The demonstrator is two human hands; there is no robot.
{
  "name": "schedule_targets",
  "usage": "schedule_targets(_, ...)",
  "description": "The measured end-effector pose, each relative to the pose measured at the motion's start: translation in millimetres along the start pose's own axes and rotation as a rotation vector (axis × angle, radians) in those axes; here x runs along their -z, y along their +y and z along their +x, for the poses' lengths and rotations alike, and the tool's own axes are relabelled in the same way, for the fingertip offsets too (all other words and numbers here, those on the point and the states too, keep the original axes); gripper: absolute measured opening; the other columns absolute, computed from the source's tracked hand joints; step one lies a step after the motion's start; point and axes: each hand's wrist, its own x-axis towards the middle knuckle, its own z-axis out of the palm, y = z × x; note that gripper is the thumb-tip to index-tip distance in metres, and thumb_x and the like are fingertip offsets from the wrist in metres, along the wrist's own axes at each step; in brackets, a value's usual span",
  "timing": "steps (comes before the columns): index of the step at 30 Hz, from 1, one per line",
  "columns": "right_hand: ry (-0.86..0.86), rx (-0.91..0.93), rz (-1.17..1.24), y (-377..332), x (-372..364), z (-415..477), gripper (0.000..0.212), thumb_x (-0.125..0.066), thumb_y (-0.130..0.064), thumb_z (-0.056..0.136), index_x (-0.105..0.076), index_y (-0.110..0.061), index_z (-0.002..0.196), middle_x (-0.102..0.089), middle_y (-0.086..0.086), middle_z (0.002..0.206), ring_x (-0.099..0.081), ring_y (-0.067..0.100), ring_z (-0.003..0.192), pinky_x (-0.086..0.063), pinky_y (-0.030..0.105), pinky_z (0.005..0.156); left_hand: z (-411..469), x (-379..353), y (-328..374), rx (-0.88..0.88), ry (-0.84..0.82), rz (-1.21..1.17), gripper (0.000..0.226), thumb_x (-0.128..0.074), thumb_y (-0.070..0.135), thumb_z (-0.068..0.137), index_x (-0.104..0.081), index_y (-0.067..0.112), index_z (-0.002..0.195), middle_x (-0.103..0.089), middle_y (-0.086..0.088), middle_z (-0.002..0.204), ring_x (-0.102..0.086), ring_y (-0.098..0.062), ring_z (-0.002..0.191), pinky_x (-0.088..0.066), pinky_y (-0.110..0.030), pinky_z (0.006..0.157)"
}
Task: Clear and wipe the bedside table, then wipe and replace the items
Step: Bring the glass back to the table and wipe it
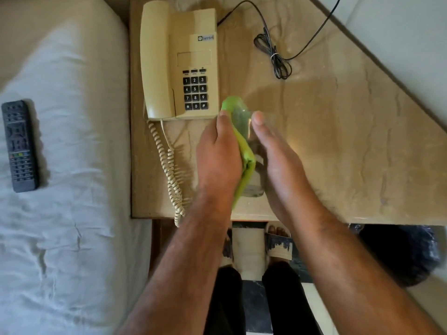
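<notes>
Bedside table (338, 141) of polished beige stone, veined with darker wavy lines and cut on a slant along its far right edge, carries most of what is in view. Above its front part, just right of the telephone (179, 61), a clear drinking glass (251, 151) is held between two bare hands. The glass is smooth and transparent, its thick round base pointing toward the table's front edge; whether it touches the stone cannot be told.

The left hand (217, 155) presses a bright green cloth (239, 131), soft and folded, against the glass's left side, fingers curled round both. The right hand (275, 155) lies flat along the glass's right side, fingers straight and together, clasping it from that flank.

The telephone is a cream plastic set, boxy with rounded corners, with a black keypad of white numerals and its handset resting in the cradle on the left. Its coiled cream cord (169, 170) trails from the phone's near end past the table's front edge. Beyond the glass, toward the back of the table, a thin black cable (273, 54) lies looped in a bundle bound by a pale tie.

Left of the table, a black remote control (19, 146), long and rectangular, rests on the wrinkled white bed sheet (67, 165).
</notes>
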Motion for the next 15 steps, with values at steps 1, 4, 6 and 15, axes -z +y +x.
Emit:
schedule_targets(1, 0.077, -0.004, 0.017, 1.6, -5.9, 0.5, 0.059, -0.071, -0.063, 0.083, -0.067, -0.023, 0.126, -0.079, -0.003, 0.116, -0.078, 0.011, 0.104, -0.063, 0.038, 0.096, 1.6, -2.3, 3.3, -0.036, 0.015, 0.013, 0.045, -0.035, 0.045, 0.113, -0.073, 0.024, 0.105, -0.076, 0.003, 0.095, -0.073, -0.012, 0.088, -0.061, -0.035, 0.081)
schedule_targets(4, 0.311, 0.055, 0.057, -6.3, -7.4, 11.3, 0.066, -0.083, -0.053, 0.086, -0.057, -0.008, 0.127, -0.07, -0.004, 0.104, -0.075, 0.008, 0.083, -0.061, 0.029, 0.078, -21.1, -9.9, -8.6, -0.159, 0.009, 0.115, 0.045, -0.033, 0.049, 0.112, -0.07, 0.024, 0.116, -0.072, 0.0, 0.105, -0.07, -0.016, 0.096, -0.059, -0.039, 0.084)
schedule_targets(6, 0.295, 0.01, 0.041, -15.8, -0.3, 15.9, 0.06, -0.073, -0.057, 0.093, -0.063, -0.004, 0.118, -0.067, 0.005, 0.099, -0.069, 0.019, 0.082, -0.06, 0.038, 0.081, -38.8, -5.0, -23.0, -0.134, -0.011, 0.163, 0.046, -0.032, 0.052, 0.112, -0.07, 0.025, 0.115, -0.07, 0.004, 0.1, -0.066, -0.013, 0.09, -0.054, -0.035, 0.08)
schedule_targets(15, 0.161, 0.054, -0.029, -2.6, -15.2, 9.7, 0.045, -0.077, -0.049, 0.093, -0.05, -0.03, 0.124, -0.071, -0.005, 0.118, -0.079, 0.007, 0.087, -0.061, 0.017, 0.065, 0.2, -7.1, -12.3, -0.182, 0.102, -0.001, 0.039, -0.037, 0.038, 0.113, -0.071, 0.022, 0.121, -0.073, 0.001, 0.118, -0.069, -0.012, 0.111, -0.059, -0.041, 0.1)
